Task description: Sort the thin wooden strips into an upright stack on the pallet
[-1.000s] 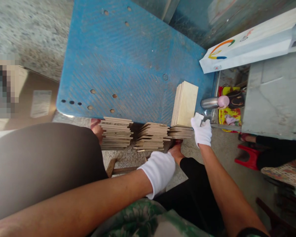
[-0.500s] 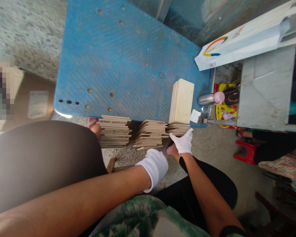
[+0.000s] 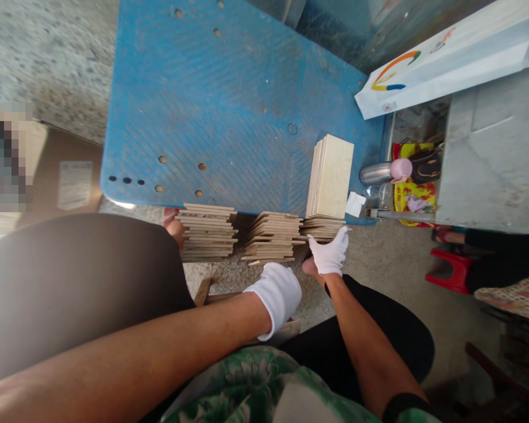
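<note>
My right hand [image 3: 330, 254], in a white glove, is at the near end of a low stack of thin wooden boards [image 3: 324, 228]. Its thumb lies at the left side of the stack and its fingers at the right, gripping across the boards. My left hand [image 3: 278, 298], also gloved in white, hangs just in front of the middle board stack [image 3: 273, 235], with its fingers turned away and hidden. Another stack of boards [image 3: 207, 232] stands further left. On the blue plastic surface [image 3: 229, 106], a neat pile of pale boards [image 3: 334, 176] rests above my right hand.
A white paper bag [image 3: 441, 61] leans at the upper right. Near the right edge are a steel flask [image 3: 376, 173] with a pink cap and a scrap of white paper [image 3: 355, 204]. A cardboard box [image 3: 73, 176] sits left; a red stool [image 3: 449, 271] stands right, beside another person's legs.
The view has shifted slightly, so the table things on the right appear further right. Both hands keep nearly the same places by the stacks; the right fingers sit slightly differently at the boards' edge.
</note>
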The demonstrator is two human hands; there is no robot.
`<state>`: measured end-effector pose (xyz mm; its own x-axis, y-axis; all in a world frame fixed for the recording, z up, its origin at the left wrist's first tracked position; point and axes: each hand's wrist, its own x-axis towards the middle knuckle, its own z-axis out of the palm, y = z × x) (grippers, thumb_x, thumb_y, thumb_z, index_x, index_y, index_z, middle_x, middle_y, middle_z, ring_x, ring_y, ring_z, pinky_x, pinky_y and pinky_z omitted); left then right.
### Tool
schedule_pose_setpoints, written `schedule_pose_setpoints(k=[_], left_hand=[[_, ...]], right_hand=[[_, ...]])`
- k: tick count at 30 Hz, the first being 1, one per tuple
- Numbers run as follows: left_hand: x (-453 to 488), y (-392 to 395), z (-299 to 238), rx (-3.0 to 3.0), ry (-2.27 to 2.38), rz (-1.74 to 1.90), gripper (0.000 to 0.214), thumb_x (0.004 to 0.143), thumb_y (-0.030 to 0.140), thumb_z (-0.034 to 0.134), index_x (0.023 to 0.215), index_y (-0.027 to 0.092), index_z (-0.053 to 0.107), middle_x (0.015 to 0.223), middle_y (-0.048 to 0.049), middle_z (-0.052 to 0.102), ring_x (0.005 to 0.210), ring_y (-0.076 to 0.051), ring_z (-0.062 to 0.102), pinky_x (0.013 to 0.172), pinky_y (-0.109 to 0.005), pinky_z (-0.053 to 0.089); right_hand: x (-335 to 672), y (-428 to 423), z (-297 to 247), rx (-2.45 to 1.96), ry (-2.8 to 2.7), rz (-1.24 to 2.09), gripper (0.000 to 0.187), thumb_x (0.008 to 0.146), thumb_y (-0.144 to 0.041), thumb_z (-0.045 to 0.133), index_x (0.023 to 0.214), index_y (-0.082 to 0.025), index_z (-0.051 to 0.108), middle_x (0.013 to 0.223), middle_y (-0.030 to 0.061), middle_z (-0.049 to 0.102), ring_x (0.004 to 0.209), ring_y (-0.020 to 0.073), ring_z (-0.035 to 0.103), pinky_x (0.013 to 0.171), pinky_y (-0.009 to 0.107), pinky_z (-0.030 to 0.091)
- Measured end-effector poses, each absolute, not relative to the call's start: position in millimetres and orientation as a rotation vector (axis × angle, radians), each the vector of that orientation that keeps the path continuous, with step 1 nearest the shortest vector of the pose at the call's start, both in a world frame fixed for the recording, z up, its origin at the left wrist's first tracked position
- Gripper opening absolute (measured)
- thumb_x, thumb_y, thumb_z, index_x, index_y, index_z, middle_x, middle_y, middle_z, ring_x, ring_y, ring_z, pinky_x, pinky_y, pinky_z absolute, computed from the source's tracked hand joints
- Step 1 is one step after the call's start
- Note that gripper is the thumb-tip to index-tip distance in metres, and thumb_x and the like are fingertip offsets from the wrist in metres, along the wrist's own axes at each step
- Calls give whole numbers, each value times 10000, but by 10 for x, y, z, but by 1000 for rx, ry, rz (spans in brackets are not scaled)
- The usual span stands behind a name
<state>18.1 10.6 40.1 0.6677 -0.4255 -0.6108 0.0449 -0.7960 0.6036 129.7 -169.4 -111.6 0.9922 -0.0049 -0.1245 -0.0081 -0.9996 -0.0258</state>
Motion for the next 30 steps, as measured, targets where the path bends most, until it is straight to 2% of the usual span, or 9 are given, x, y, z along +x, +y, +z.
schedule_pose_setpoints(k=[3,7,10,13,15,20,23,26,30], left_hand=[[218,118,414,2280,-323,-1073,324,886,26,395,1091,-21,641,950,-254,687,902,-334,683,675,-380,481],[246,116,410,2305,-299,-990,330,863,-12,375,1043,-5,651,967,-248,681,928,-342,681,675,-391,504],[255,119,410,2353,-217,-828,306,847,-27,372,971,6,650,899,-232,682,861,-321,694,635,-367,512],[267,108,390,2381,-129,-654,293,861,-16,358,927,24,640,827,-209,678,802,-296,698,612,-349,518],[279,83,358,2394,-87,-560,306,892,13,337,977,28,630,833,-204,679,823,-293,699,633,-356,530],[287,-4,270,2384,-101,-384,328,949,124,346,1176,30,563,913,-183,679,861,-289,690,687,-394,544],[268,-31,265,2387,-176,-319,388,959,207,382,1280,19,493,962,-178,668,848,-281,680,680,-396,542],[249,-35,288,2381,-222,-264,434,949,278,433,1306,34,472,1016,-174,655,860,-277,677,687,-394,542],[245,-2,344,2375,-280,-292,365,959,211,381,1272,68,504,1017,-153,665,842,-247,681,683,-359,534]], right_hand=[[1267,-1685,-1051,-3102,49,188,1119,649,-578,724,1526,-123,198,1507,214,319,1313,391,424,1027,512,412],[1233,-1672,-817,-3068,58,148,1076,669,-563,716,1508,-76,252,1476,220,383,1341,361,406,1080,469,377],[1182,-1647,-512,-3071,81,77,1062,670,-580,713,1510,-106,268,1454,206,422,1308,369,447,1065,489,394],[1086,-1639,-136,-3054,19,-97,1038,657,-552,739,1501,-133,303,1399,185,487,1241,348,520,1034,461,435],[1007,-1654,134,-3012,-70,-232,1037,646,-530,757,1497,-137,314,1366,170,525,1209,330,551,1020,443,453],[819,-1707,753,-2937,-362,-405,1040,652,-552,754,1494,-125,318,1332,164,570,1218,331,550,1018,479,456],[728,-1706,994,-2878,-428,-393,1063,653,-575,752,1502,-127,296,1338,177,561,1223,331,548,1004,486,470],[642,-1651,1143,-2795,-402,-329,1069,660,-586,743,1508,-133,274,1343,187,553,1242,333,531,1014,508,461],[562,-1495,1260,-2701,-345,-192,1041,674,-568,746,1512,-175,269,1360,182,542,1234,334,539,1004,542,459]])
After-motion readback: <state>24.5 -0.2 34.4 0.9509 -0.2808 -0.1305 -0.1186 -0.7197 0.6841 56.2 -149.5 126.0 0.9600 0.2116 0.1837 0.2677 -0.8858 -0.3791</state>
